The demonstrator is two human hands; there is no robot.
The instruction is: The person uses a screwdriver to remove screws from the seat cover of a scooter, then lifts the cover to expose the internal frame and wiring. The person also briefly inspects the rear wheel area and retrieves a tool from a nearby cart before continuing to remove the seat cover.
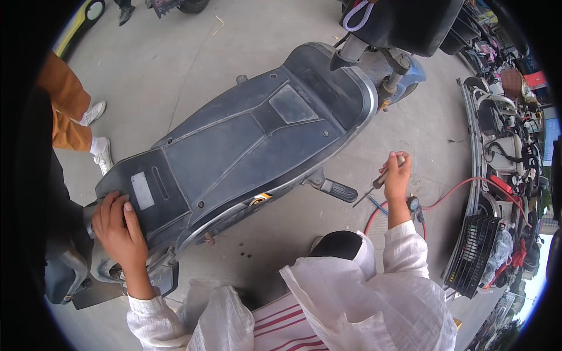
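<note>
Our right grip clasps a screwdriver; our left grip lies unclenched atop the scooter footboard, left of the right grip. A loose hold could let the screwdriver slip, scratching it.

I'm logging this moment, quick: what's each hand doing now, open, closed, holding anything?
Left hand: open, resting on the dark footboard.
Right hand: closed, holding a screwdriver.

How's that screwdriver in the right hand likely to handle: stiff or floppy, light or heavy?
The screwdriver would probably be stiff, given its straight, thin shaft. It's likely light, since the right hand alone holds it up.
</note>
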